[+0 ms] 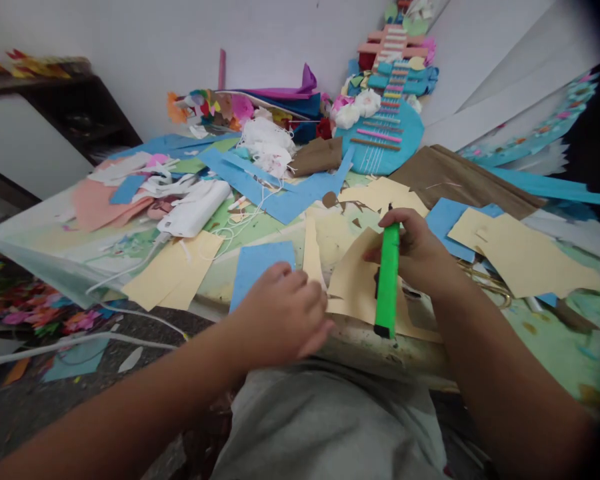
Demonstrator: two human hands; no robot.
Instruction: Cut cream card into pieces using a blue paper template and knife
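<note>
My right hand point(416, 253) is closed around a bright green utility knife point(388, 280), its tip pointing away from me over a tan sheet of paper point(353, 283) at the table's near edge. My left hand point(285, 313) rests with curled fingers on the left edge of that same tan sheet, pressing it down. A narrow tan strip point(311, 257) stands just beyond my left fingers. A blue paper piece point(257, 267) lies to the left of my left hand.
The table point(55, 240) is littered with blue, tan, pink and brown paper scraps, white string and white cloth. A blue decorated paper craft point(380, 137) leans at the back. Large white sheets point(490, 73) stand at the right. Paper scraps lie on the floor at left.
</note>
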